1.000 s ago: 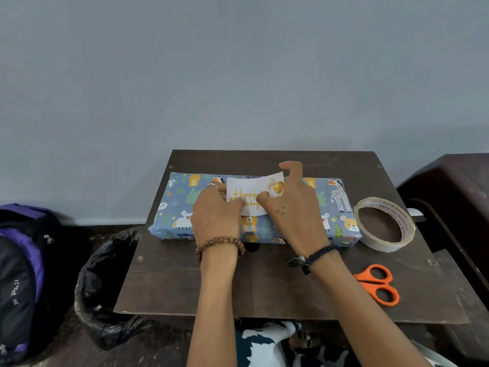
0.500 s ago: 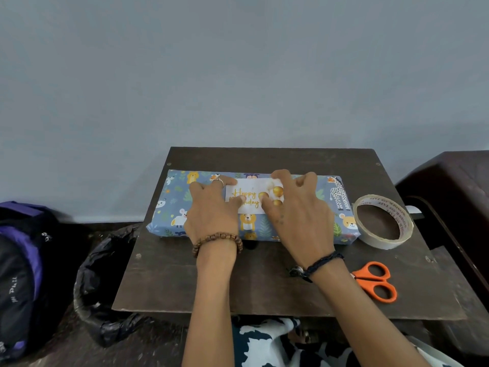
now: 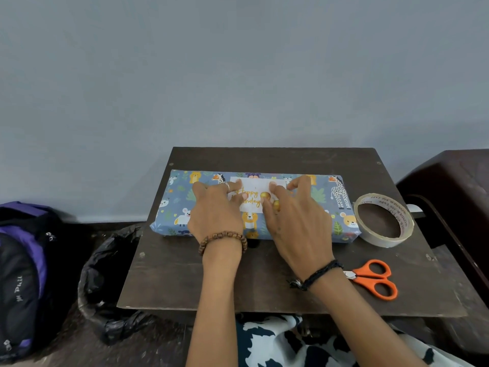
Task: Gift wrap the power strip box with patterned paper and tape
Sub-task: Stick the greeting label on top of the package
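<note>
The box (image 3: 328, 205), wrapped in blue animal-patterned paper, lies lengthwise on the dark wooden table (image 3: 264, 282). A white "Happy Birthday" card (image 3: 254, 194) lies flat on its top. My left hand (image 3: 214, 213) presses the card's left side with spread fingers. My right hand (image 3: 296, 218) presses its right side, fingertips on the card's top edge. Both hands cover much of the card. A roll of clear tape (image 3: 383, 219) lies right of the box. Orange scissors (image 3: 375, 279) lie at the front right.
A black-lined bin (image 3: 105, 282) stands on the floor left of the table, with a purple and black backpack (image 3: 21, 274) further left. A dark piece of furniture (image 3: 455, 186) stands at the right. A grey wall is behind.
The card was lifted at its right end a second ago; it now lies flat on the box. My right fingers have spread out and pressed down on it.
</note>
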Demonstrator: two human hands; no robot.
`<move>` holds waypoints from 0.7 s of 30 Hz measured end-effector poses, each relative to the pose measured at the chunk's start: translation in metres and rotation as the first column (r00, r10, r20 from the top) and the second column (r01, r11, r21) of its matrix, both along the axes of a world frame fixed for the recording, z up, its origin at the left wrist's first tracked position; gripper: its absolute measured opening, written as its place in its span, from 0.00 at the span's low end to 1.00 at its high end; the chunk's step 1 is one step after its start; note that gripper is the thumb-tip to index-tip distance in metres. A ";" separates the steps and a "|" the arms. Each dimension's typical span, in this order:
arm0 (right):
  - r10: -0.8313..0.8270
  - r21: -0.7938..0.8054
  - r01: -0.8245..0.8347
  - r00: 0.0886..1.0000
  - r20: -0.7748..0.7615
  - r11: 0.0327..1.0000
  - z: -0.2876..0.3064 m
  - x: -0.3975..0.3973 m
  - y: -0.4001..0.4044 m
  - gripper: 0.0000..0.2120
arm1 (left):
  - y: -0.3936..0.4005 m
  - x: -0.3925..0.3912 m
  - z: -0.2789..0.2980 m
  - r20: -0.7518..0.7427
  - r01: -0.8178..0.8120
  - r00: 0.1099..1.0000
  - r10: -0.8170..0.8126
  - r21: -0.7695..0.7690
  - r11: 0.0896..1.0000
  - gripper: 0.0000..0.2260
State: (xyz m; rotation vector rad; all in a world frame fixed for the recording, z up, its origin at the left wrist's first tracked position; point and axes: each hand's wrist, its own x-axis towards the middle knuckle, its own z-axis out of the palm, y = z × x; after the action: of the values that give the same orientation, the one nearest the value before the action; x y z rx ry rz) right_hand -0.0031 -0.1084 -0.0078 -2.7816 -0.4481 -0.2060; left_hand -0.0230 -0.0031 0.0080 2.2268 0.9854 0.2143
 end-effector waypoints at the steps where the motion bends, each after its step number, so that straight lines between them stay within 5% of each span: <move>1: 0.003 0.010 -0.003 1.000 0.005 1.000 0.000 -0.002 0.001 0.16 | 0.000 0.000 0.000 0.003 0.005 1.000 -0.005 0.002 1.000 0.12; 7: 0.092 0.002 -0.092 0.994 0.060 0.996 0.001 -0.008 0.004 0.06 | 0.001 0.000 -0.003 -0.013 0.009 1.000 -0.009 0.031 0.999 0.13; 15: 0.132 0.170 -0.123 0.990 -0.045 0.978 0.006 0.009 -0.001 0.14 | -0.011 0.000 -0.001 -0.030 0.013 0.999 -0.009 0.131 0.991 0.14; 21: 0.096 0.358 -0.089 0.995 -0.001 0.929 0.020 0.012 -0.036 0.10 | -0.063 0.007 0.009 0.316 0.185 0.923 -0.218 0.130 0.974 0.11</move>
State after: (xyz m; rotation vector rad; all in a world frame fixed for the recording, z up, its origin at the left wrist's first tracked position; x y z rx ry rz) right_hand 0.0087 -0.1442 0.0127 -2.3976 -0.4823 -0.2155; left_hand -0.0165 -0.0656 0.0170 2.2653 0.5713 0.5318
